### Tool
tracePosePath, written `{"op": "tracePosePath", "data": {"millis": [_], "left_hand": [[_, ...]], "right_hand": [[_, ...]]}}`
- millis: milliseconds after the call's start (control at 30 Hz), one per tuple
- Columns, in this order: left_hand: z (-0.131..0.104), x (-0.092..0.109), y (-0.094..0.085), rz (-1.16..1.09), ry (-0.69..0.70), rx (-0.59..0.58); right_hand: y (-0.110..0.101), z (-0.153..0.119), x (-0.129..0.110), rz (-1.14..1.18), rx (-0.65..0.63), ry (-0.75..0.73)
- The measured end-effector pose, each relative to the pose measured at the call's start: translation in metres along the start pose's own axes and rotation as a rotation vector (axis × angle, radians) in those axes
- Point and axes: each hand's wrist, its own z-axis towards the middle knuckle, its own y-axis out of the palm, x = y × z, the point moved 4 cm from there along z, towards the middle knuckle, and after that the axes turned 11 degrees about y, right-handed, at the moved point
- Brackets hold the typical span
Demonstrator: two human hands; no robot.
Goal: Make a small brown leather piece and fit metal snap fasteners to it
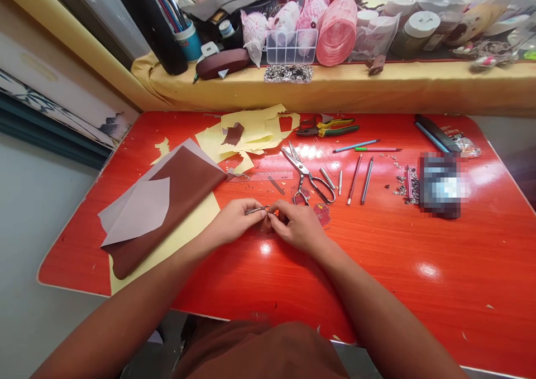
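My left hand [234, 220] is closed, with a slim pointed metal tool [256, 210] pinched between thumb and fingers; its exact kind is too small to make out. Against it, my right hand [300, 227] has its fingertips closed on a small brown leather-like piece [266, 225], partly hidden by the fingers. The hands meet at the tool's tip, just above the red table [377, 267]. Just beyond them lie scissors [307, 172] with their blades slightly apart.
Folded brown sheet material [184, 183] lies at left on yellow paper [205, 203]. Behind are yellow scraps [259, 128] and pliers [329, 128]. Pencils [355, 179] and small metal fasteners [414, 186] lie to the right. A crowded ledge [201, 97] borders the back.
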Motion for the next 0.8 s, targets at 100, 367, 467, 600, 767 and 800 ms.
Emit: {"op": "tracePosePath", "data": {"millis": [100,367,467,600,767,800], "left_hand": [[0.002,-0.001,0.003,-0.032,-0.022,0.028],[0.006,-0.006,0.01,-0.269,-0.072,0.084],[0.007,-0.008,0.01,-0.257,-0.081,0.101],[0.005,-0.009,0.011,-0.245,-0.084,0.103],[0.004,-0.011,0.011,-0.222,-0.092,0.108],[0.004,-0.011,0.011,-0.212,-0.093,0.109]], "right_hand": [[0.001,0.0,0.0,-0.013,0.012,-0.004],[0.001,0.0,0.002,-0.046,0.038,-0.006],[0.0,0.0,0.001,-0.048,0.039,-0.016],[0.001,0.0,0.0,-0.057,0.039,-0.018],[0.001,0.0,0.001,-0.069,0.033,-0.01],[0.001,0.0,0.001,-0.071,0.032,-0.008]]}}
